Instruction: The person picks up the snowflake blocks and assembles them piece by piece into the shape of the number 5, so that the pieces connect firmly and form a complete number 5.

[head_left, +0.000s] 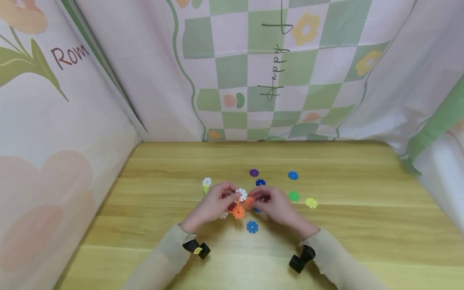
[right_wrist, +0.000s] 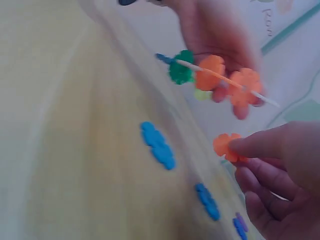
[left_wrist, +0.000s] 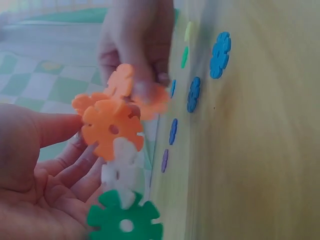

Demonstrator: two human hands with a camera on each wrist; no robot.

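My left hand (head_left: 214,204) holds a chain of notched plastic snowflake discs joined edge to edge. In the left wrist view the thumb rests at an orange disc (left_wrist: 102,130), with a white disc (left_wrist: 111,175) and a green disc (left_wrist: 107,220) below it. A blue piece (right_wrist: 163,58) sits at the chain's far end in the right wrist view. Close by, my right hand (head_left: 278,205) pinches a separate orange disc (right_wrist: 222,146) between thumb and fingers. A gap shows between that disc and the chain in the right wrist view.
Loose discs lie on the wooden table (head_left: 348,241): blue (head_left: 252,227), another blue (head_left: 293,175), purple (head_left: 254,172), dark blue (head_left: 260,182), green (head_left: 294,196) and yellow (head_left: 311,203). White (head_left: 207,181) and yellow-green pieces are left of the hands. Printed curtains (head_left: 163,100) border the table.
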